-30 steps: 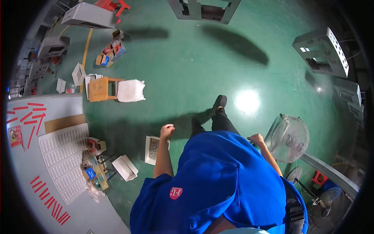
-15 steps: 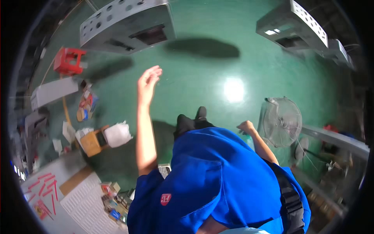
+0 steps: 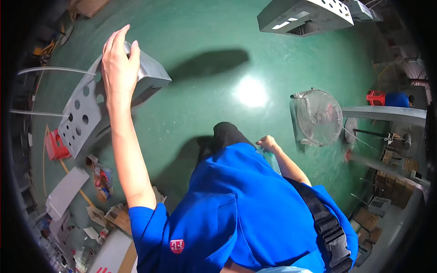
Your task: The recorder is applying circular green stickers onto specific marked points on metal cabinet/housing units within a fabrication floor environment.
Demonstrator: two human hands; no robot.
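Grey holed metal box [image 3: 92,108] hangs by white cords [image 3: 54,68], maybe for reach; left fingers [image 3: 119,43] loose over it; right fingers [image 3: 263,143], I can't tell.

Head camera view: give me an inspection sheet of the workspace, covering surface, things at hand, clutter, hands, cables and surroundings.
Surface: green floor, with a bright light reflection.
Things at hand: grey perforated metal housing at the left; pale-green translucent item at the right hand.
Clutter: red stool, boxes and loose items at lower left.
Hands: left hand open over the housing, contact unclear; right hand curled, apparently holding the translucent item.
Cables: two pale lines meet the housing; cable or rod, cannot tell.
Surroundings: wire-guarded fan, second housing.
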